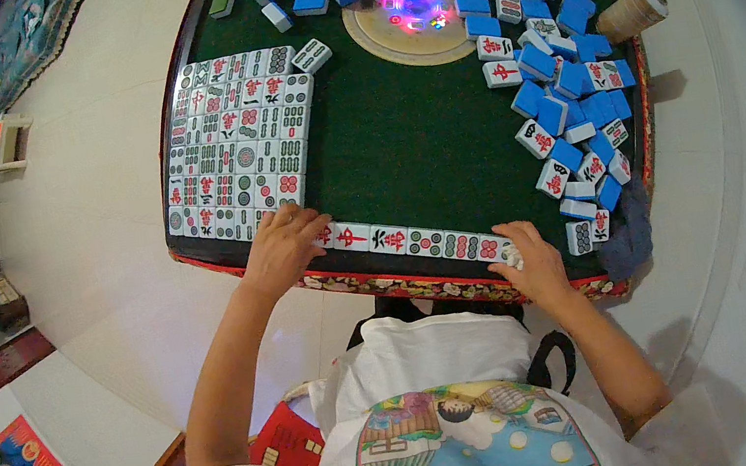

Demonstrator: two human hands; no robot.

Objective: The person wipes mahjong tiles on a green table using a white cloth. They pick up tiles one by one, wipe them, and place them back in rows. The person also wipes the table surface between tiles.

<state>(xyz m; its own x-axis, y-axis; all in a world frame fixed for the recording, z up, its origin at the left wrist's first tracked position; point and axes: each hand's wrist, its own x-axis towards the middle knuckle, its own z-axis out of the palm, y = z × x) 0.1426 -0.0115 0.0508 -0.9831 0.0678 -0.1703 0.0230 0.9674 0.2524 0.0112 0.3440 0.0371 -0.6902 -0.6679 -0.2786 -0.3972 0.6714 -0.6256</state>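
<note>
A row of face-up mahjong tiles (387, 238) runs along the near edge of the green table. My left hand (282, 249) lies over its left end, fingers bent on the tiles and hiding some of them. At the right end my right hand (535, 268) has thumb and fingers around the last tiles. A small, crumpled-looking white thing (513, 256) shows between them; what it is I cannot tell. Left of the row stands a tight block of face-up mahjong tiles (245, 155), touching or almost touching my left fingertips. One bamboo tile (312, 56) sits askew at the block's far corner.
Loose mahjong tiles (569, 81), many blue-backed, are heaped along the right side. More blue-backed tiles (311, 3) lie at the far side, by a round centre plate with glowing lights (423, 48). A cylindrical container (627, 16) and dark cloth (628, 236) are at the right edge.
</note>
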